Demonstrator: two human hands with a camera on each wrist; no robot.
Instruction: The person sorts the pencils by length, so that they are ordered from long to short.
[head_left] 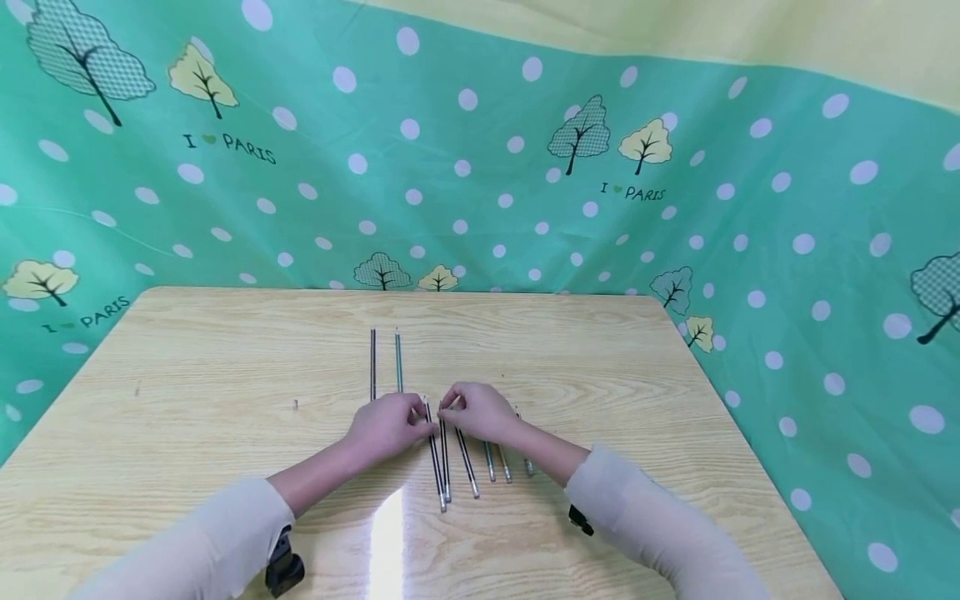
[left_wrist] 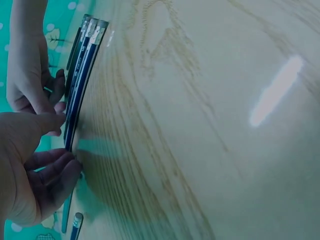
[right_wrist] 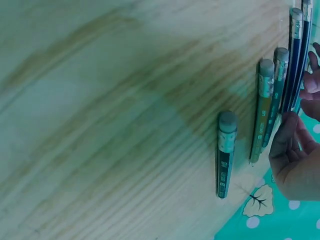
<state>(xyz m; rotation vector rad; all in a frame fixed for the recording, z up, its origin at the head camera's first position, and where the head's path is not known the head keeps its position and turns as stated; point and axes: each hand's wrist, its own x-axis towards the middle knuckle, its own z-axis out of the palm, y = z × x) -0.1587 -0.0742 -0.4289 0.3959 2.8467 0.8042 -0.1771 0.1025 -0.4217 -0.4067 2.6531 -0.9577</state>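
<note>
Several eraser-tipped pencils lie fanned on the wooden table, their eraser ends toward me. My left hand (head_left: 388,427) pinches the upper end of the leftmost dark striped pencil (head_left: 437,475) in this fan. Close beside it, my right hand (head_left: 480,412) pinches the top of the neighbouring dark pencil (head_left: 446,471) between thumb and index finger. Another dark pencil (head_left: 467,467) runs just right of these. A teal pencil (right_wrist: 275,97), a yellow-green pencil (right_wrist: 262,110) and a dark green pencil (right_wrist: 226,155) lie farther right. Part of their length is hidden under my right hand and forearm.
Beyond my left hand, a dark pencil (head_left: 372,362) and a teal pencil (head_left: 399,358) lie apart from the fan. A tiny dark bit (head_left: 296,405) is on the table (head_left: 225,350) to the left. A green dotted curtain (head_left: 450,167) hangs behind and to the right.
</note>
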